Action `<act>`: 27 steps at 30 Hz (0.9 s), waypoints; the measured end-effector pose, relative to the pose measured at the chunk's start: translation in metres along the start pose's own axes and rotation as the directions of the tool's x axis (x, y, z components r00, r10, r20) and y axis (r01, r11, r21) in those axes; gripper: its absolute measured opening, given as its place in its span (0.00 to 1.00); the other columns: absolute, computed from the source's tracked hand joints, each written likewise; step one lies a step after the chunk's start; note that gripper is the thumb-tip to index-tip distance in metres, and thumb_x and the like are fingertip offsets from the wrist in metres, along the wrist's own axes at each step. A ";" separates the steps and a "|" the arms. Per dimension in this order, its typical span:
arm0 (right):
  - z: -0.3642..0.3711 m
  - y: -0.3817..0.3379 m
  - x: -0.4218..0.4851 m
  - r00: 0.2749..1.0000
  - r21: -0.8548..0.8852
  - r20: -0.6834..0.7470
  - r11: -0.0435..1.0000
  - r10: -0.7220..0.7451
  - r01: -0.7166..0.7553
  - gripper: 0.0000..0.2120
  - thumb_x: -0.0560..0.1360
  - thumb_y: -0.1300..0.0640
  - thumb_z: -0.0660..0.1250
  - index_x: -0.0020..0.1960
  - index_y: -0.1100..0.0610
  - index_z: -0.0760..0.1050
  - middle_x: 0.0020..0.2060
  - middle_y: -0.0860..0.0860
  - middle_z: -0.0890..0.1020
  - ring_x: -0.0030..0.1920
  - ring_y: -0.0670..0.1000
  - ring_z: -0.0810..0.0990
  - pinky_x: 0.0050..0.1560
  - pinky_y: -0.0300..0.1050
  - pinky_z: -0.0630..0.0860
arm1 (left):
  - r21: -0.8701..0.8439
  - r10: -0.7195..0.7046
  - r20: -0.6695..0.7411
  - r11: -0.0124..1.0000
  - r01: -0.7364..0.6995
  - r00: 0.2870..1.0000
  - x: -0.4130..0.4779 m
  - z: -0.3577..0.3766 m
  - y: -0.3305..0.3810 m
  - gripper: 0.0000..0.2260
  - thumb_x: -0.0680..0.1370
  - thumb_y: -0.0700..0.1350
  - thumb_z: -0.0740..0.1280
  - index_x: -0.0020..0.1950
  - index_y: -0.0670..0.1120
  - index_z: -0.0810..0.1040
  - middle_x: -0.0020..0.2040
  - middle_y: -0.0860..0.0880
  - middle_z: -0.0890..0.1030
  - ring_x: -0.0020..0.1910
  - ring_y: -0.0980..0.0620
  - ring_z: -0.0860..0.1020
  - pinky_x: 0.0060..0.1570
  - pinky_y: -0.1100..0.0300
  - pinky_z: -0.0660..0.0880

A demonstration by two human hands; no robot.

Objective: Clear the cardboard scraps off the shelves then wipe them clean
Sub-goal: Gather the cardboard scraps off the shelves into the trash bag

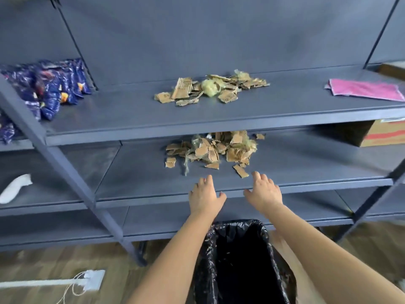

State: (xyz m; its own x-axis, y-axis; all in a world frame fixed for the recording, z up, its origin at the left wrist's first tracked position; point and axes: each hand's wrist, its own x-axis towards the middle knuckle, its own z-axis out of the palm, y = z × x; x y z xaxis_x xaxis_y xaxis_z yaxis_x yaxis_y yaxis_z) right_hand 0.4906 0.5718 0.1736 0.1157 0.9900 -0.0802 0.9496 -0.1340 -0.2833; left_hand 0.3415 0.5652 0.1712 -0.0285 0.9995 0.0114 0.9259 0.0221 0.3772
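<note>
A pile of torn cardboard scraps mixed with crumpled clear plastic lies on the upper dark blue shelf. A second scrap pile lies on the middle shelf. My left hand and my right hand hover over the front edge of the middle shelf, fingers spread, palms down, holding nothing. They are just short of the nearest scraps. A pink cloth lies flat at the right end of the upper shelf.
A bin lined with a black bag stands on the wooden floor between my forearms. Blue snack packets fill the upper left bay. A cardboard box sits on the middle shelf at right. A white power strip lies on the floor.
</note>
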 end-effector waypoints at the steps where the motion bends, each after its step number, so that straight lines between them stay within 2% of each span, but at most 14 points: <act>1: -0.011 0.001 0.004 1.000 -0.001 -0.015 1.000 -0.012 0.012 0.24 0.77 0.50 0.59 0.69 0.58 0.59 0.64 0.57 0.70 0.65 0.59 0.69 0.62 0.52 0.66 | -0.012 -0.002 -0.027 1.000 0.002 1.000 0.003 -0.007 0.007 0.22 0.75 0.50 0.61 0.67 0.44 0.62 0.64 0.44 0.70 0.62 0.44 0.70 0.57 0.50 0.69; 6: -0.059 0.006 0.027 0.993 -0.005 -0.109 0.999 -0.051 0.051 0.22 0.77 0.51 0.58 0.67 0.59 0.61 0.63 0.57 0.71 0.63 0.60 0.69 0.58 0.51 0.67 | -0.048 0.013 -0.205 0.999 -0.023 0.979 0.019 -0.041 0.029 0.18 0.74 0.48 0.62 0.62 0.43 0.68 0.62 0.45 0.72 0.60 0.44 0.71 0.55 0.50 0.70; 11: -0.100 0.003 0.050 0.969 0.066 -0.214 0.988 -0.123 0.140 0.17 0.76 0.55 0.58 0.63 0.61 0.65 0.60 0.57 0.72 0.61 0.60 0.70 0.56 0.51 0.67 | -0.079 0.008 -0.342 0.996 -0.037 0.940 0.038 -0.077 0.046 0.14 0.74 0.46 0.62 0.58 0.42 0.71 0.57 0.44 0.74 0.56 0.44 0.72 0.51 0.51 0.70; 14: -0.122 -0.002 0.062 0.951 0.078 -0.266 0.979 -0.160 0.187 0.17 0.77 0.56 0.57 0.63 0.61 0.65 0.60 0.57 0.72 0.60 0.59 0.71 0.51 0.51 0.69 | -0.073 0.026 -0.399 0.995 -0.060 0.917 0.052 -0.095 0.054 0.14 0.75 0.45 0.62 0.58 0.43 0.72 0.58 0.45 0.74 0.55 0.45 0.73 0.50 0.52 0.70; 16: -0.132 -0.007 0.072 0.943 0.060 -0.279 0.977 -0.180 0.205 0.17 0.77 0.56 0.56 0.64 0.61 0.65 0.60 0.57 0.72 0.61 0.59 0.71 0.51 0.52 0.70 | -0.076 0.034 -0.436 0.994 -0.074 0.899 0.064 -0.106 0.058 0.14 0.75 0.46 0.61 0.59 0.43 0.72 0.58 0.45 0.74 0.56 0.45 0.73 0.51 0.53 0.70; 20: -0.145 -0.018 0.097 0.932 0.033 -0.303 0.975 -0.200 0.220 0.19 0.77 0.55 0.57 0.66 0.60 0.64 0.61 0.58 0.72 0.61 0.60 0.71 0.54 0.52 0.70 | -0.042 0.068 -0.464 0.994 -0.098 0.883 0.094 -0.121 0.062 0.15 0.76 0.46 0.61 0.60 0.43 0.71 0.60 0.45 0.73 0.58 0.46 0.72 0.53 0.53 0.70; 24: -0.148 -0.028 0.126 0.930 -0.011 -0.317 0.981 -0.187 0.194 0.21 0.77 0.52 0.57 0.67 0.59 0.64 0.62 0.58 0.71 0.63 0.60 0.69 0.60 0.52 0.67 | -0.040 0.066 -0.422 0.995 -0.091 0.904 0.128 -0.128 0.060 0.17 0.75 0.48 0.61 0.63 0.43 0.70 0.62 0.46 0.71 0.61 0.47 0.70 0.54 0.53 0.69; 27: -0.149 -0.037 0.149 0.934 -0.026 -0.313 0.985 -0.172 0.173 0.21 0.78 0.50 0.57 0.66 0.59 0.64 0.63 0.58 0.71 0.63 0.60 0.68 0.61 0.52 0.66 | -0.028 0.082 -0.399 0.994 -0.101 0.913 0.155 -0.131 0.055 0.17 0.75 0.48 0.61 0.62 0.43 0.70 0.62 0.46 0.72 0.60 0.46 0.70 0.55 0.52 0.69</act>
State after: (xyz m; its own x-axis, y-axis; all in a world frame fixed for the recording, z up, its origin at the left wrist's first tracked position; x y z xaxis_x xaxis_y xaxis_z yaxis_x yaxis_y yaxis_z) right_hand 0.5158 0.7304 0.3149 0.0355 0.9613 0.2732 0.9626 0.0406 -0.2679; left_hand 0.3387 0.7183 0.3153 -0.1008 0.9061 0.4109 0.9130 -0.0799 0.4000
